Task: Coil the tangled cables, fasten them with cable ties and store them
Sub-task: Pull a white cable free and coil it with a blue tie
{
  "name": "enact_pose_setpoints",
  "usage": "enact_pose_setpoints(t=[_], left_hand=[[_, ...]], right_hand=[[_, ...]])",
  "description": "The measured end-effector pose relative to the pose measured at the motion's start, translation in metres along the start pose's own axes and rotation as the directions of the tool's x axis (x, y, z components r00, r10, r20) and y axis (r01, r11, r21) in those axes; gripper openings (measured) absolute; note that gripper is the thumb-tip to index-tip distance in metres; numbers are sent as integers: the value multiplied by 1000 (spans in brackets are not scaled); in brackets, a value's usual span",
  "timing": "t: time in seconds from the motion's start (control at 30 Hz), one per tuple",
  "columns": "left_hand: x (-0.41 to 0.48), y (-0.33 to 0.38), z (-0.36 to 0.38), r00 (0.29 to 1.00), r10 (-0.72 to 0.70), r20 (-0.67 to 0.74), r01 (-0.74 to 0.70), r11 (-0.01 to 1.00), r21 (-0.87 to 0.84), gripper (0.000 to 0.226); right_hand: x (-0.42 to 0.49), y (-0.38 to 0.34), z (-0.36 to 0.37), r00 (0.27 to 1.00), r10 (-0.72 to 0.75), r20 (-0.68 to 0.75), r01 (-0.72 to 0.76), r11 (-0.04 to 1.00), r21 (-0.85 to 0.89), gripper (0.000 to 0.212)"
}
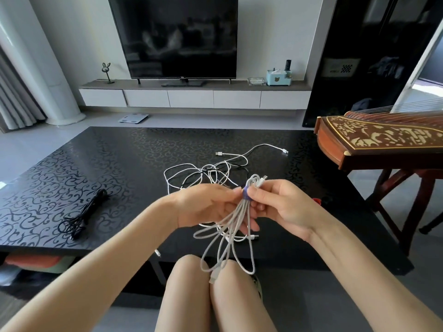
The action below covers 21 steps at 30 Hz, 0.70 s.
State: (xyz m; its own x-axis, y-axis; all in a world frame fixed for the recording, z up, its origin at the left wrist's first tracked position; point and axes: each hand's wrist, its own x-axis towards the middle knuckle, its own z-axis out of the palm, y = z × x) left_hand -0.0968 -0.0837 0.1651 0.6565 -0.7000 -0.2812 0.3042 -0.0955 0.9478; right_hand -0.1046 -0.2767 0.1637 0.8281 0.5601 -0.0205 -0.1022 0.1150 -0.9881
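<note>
Above the black patterned coffee table (119,152), the left hand (206,204) and right hand (280,207) pinch a purple cable tie (245,193) wrapped round a coiled grey cable (230,236), its loops hanging toward the knees; tangled white cables (211,171) lie on the table behind

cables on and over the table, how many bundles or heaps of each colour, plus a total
black coiled bundle, on the table: 1
pale grey coiled bundle with purple tie, gripped by left hand and right hand: 1
tangled white heap, strands uncountable: 1
total: 3
</note>
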Motion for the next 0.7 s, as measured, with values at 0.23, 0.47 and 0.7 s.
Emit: enact_pose_setpoints(t=[0.23,0.47,0.7], left_hand=[[19,-18,15,982,1,-191,-50,966,-252,23],[30,-29,29,726,237,-646,-181,972,152,26],[37,-35,23,418,827,-377,152,346,926,37]], right_hand=[[3,-1,-8,991,-17,-135,16,1000,-11,23],[15,19,2,867,17,-499,14,998,57,18],[19,34,12,840,-32,-542,37,999,-1,18]])
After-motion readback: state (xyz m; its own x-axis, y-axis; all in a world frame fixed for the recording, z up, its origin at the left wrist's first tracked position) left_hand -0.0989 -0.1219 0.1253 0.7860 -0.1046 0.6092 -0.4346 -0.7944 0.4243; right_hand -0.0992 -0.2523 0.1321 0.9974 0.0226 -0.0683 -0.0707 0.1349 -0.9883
